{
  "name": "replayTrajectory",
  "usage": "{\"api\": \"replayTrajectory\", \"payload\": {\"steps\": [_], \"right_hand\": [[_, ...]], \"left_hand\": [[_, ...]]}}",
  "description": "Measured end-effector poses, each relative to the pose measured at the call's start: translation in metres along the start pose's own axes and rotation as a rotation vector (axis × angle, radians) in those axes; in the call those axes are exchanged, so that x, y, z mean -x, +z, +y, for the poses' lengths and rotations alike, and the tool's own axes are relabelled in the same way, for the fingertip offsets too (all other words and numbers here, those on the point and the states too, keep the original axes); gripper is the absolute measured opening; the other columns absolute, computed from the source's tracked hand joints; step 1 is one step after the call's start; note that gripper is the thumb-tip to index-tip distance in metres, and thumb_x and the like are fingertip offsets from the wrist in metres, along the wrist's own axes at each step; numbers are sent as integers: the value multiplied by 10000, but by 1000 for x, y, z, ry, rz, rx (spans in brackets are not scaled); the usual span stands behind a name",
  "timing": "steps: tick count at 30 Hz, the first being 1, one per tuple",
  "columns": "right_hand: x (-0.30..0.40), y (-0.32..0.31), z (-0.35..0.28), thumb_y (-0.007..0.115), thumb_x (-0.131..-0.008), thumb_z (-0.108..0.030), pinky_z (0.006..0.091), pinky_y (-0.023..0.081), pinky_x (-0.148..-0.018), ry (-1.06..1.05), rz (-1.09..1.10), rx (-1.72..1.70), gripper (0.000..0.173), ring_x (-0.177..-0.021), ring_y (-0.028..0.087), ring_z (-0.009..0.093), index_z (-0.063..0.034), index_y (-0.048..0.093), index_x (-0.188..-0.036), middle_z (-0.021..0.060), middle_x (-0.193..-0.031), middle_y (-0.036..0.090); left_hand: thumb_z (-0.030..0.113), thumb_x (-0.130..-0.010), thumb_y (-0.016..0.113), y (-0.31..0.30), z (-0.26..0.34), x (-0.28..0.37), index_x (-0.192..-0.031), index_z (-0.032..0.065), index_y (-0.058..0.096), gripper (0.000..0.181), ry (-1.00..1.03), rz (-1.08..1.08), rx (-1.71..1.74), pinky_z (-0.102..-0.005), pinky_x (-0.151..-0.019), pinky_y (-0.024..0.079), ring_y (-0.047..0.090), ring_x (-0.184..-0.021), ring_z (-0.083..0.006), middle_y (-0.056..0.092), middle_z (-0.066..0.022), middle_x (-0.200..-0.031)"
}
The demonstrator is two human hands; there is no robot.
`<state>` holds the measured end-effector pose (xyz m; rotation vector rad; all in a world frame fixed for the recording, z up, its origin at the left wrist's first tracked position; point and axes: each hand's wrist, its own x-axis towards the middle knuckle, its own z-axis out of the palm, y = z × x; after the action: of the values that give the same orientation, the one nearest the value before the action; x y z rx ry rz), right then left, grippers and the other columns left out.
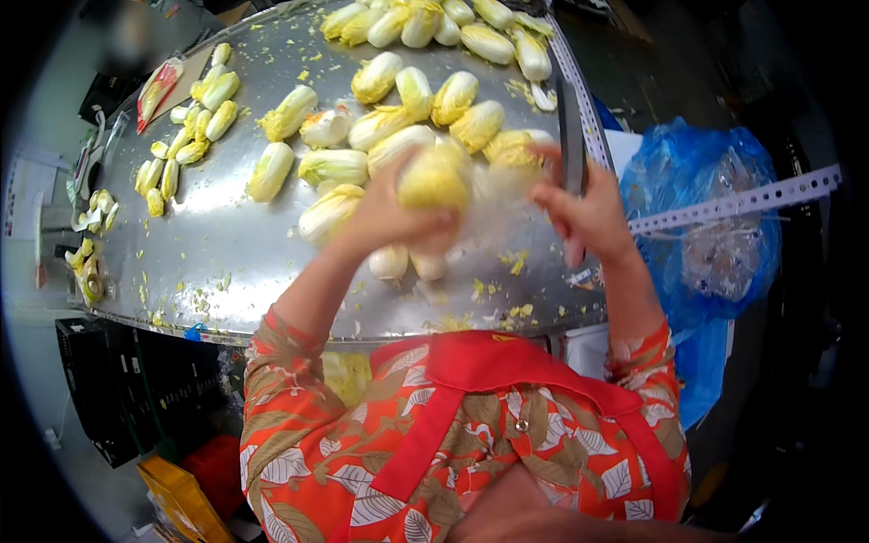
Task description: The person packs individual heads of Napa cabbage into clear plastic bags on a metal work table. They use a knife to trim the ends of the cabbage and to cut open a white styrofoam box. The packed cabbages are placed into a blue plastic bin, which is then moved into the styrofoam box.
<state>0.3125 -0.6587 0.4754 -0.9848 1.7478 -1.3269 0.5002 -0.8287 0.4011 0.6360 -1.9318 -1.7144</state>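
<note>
My left hand (380,214) grips a yellow-green napa cabbage (438,178), held above the metal table (224,251); both are blurred by motion. My right hand (587,210) is closed around a knife, its dark blade (571,136) pointing away from me near the table's right edge. Beyond the held cabbage lies a loose group of napa cabbages (400,146). Two pale cabbage butts (389,262) show just below my left hand. Leaf scraps (519,312) are scattered along the near side.
More cabbages (407,24) are heaped at the far edge. Smaller trimmed ones (220,91) lie at the left, near a red and white packet (159,91). A perforated metal strip (740,200) juts out on the right over a blue plastic bag (699,271). Black crates (102,387) stand below left.
</note>
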Motion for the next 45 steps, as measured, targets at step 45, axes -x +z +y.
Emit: {"api": "replayTrajectory", "payload": {"steps": [45], "right_hand": [[-38, 31, 48, 589, -815, -196, 309, 462, -475, 44, 57, -91, 391, -571, 595, 169, 23, 530, -1134, 136, -789, 635]], "left_hand": [[348, -800, 682, 21, 41, -24, -1146, 19, 462, 526, 435, 457, 81, -275, -800, 429, 525, -908, -148, 543, -61, -992]]}}
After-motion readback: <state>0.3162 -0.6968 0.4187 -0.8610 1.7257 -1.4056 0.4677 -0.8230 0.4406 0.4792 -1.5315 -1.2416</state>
